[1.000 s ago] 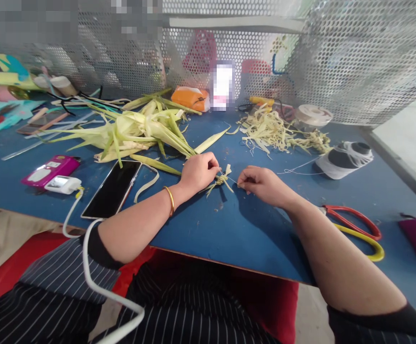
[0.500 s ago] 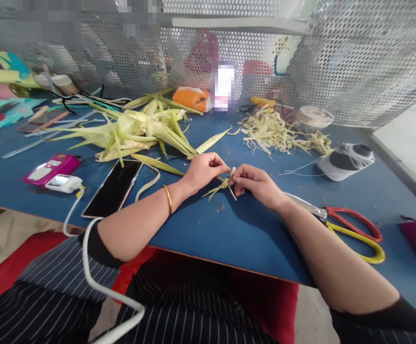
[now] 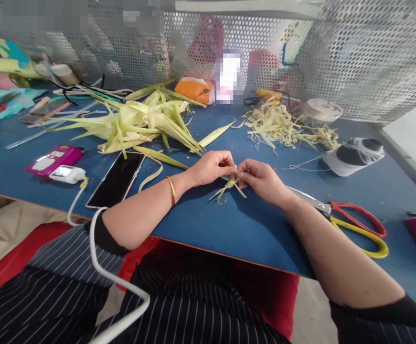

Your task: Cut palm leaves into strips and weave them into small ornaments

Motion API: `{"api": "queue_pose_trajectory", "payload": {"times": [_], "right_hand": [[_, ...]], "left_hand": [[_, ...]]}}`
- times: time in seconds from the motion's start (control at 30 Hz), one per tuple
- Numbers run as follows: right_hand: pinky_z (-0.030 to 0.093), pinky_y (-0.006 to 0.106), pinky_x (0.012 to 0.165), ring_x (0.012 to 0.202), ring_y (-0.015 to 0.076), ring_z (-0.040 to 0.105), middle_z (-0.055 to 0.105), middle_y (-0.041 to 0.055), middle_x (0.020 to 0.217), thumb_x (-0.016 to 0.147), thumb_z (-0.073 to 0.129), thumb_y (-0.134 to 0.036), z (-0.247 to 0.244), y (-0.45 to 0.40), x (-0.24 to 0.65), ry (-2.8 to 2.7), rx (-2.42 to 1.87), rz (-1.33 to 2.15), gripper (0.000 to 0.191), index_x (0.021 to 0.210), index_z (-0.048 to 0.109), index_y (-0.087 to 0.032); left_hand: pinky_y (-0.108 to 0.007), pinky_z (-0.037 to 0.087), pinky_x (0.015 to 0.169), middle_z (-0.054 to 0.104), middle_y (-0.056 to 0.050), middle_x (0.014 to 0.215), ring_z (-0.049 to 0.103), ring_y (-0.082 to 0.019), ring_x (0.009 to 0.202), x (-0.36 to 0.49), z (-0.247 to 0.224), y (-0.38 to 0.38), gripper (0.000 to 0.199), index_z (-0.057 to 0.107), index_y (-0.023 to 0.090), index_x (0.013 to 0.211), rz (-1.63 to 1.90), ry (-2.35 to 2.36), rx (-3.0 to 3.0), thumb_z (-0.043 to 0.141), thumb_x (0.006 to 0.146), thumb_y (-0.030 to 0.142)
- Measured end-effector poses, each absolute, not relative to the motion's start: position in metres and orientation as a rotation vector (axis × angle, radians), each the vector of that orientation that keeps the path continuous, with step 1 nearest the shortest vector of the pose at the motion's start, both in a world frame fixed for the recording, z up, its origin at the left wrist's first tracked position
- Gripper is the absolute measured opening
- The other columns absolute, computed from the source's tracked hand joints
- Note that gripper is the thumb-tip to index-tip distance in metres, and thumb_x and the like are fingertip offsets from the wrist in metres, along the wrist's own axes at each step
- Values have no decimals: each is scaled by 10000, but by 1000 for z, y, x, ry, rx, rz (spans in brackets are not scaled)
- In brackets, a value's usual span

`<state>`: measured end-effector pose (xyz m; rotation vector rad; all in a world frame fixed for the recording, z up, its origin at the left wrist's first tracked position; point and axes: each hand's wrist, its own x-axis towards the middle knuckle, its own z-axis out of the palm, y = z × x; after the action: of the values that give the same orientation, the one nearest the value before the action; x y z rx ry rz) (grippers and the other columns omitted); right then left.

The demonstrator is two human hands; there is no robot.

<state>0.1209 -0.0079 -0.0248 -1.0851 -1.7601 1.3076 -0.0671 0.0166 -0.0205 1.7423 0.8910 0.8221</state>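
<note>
Head view: right hand (image 3: 265,181) tightly pinches the knotted husk (image 3: 231,183), probably steadying it; left hand (image 3: 213,168) presses fingers (image 3: 227,170) together alongside, contents unclear.

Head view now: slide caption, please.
Left hand and right hand meet at a small knotted husk bundle over a blue table.
</note>
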Motion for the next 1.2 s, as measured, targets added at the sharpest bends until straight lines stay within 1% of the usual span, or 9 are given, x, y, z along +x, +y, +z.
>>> {"api": "queue_pose_trajectory", "payload": {"times": [0.2, 0.33, 0.6, 0.67, 0.77, 0.87, 0.97, 1.07, 1.2], "right_hand": [[484, 261, 568, 562, 130, 629, 635, -19, 645, 757, 645, -267, -23, -10, 116, -1735, -1145, 1294, 107, 782, 576, -189], [457, 252, 528, 519, 132, 624, 623, -38, 584, 752, 644, -249, -23, -11, 116, -1747, -1194, 1242, 104, 810, 574, -199], [498, 275, 539, 500, 130, 612, 627, -37, 575, 745, 696, -398, -19, -12, 114, -1550, -1193, 1328, 295, 927, 641, -172], [495, 269, 539, 499, 120, 597, 623, -37, 571, 735, 710, -403, -18, -13, 113, -1533, -1174, 1380, 288, 898, 659, -171], [482, 256, 537, 501, 106, 576, 617, -30, 573, 730, 721, -397, -18, -15, 110, -1531, -1138, 1429, 236, 738, 644, -175], [469, 253, 541, 507, 102, 565, 604, -26, 571, 735, 727, -419, -19, -15, 110, -1478, -1126, 1414, 276, 661, 617, -176], [459, 252, 553, 522, 101, 566, 604, -25, 593, 729, 739, -422, -16, -13, 113, -1352, -1090, 1384, 262, 722, 649, -175], [466, 259, 586, 537, 99, 565, 596, -29, 608, 728, 742, -393, -11, -13, 114, -1254, -1047, 1340, 228, 742, 656, -182], [476, 278, 607, 542, 108, 560, 589, -29, 611, 729, 734, -407, -7, -14, 114, -1223, -1007, 1303, 228, 727, 646, -197]], "left_hand": [[-234, 411, 609, 619, 10, 674, 564, -99, 636, -70, -22, 20, 150, 588, 148, 719, 794, 916, 1842, 695, 761, 244], [-233, 403, 586, 629, 13, 644, 562, -99, 605, -71, -23, 20, 149, 582, 152, 715, 757, 938, 1860, 694, 759, 240], [-239, 392, 594, 599, 13, 675, 502, -90, 621, -68, -23, 17, 238, 599, 152, 712, 956, 978, 1703, 744, 734, 340], [-248, 388, 603, 594, 10, 684, 488, -94, 629, -66, -22, 15, 236, 613, 155, 698, 1007, 1003, 1738, 747, 735, 346], [-265, 411, 655, 607, -5, 721, 507, -111, 675, -63, -20, 13, 210, 626, 164, 673, 1071, 1029, 1820, 742, 746, 323], [-285, 442, 748, 662, -36, 879, 562, -140, 800, -60, -18, 10, 174, 672, 177, 813, 1158, 1093, 1789, 760, 734, 306], [-303, 452, 802, 664, -75, 1012, 583, -159, 877, -58, -16, 7, 410, 644, 167, 1055, 1258, 1214, 1568, 772, 727, 377], [-310, 453, 806, 667, -95, 974, 587, -162, 861, -56, -13, 2, 481, 617, 127, 1082, 1117, 1263, 1324, 742, 746, 448], [-315, 440, 856, 647, -128, 1113, 581, -191, 993, -53, -9, -6, 592, 594, 137, 1142, 1161, 1314, 1109, 800, 669, 429]]}}
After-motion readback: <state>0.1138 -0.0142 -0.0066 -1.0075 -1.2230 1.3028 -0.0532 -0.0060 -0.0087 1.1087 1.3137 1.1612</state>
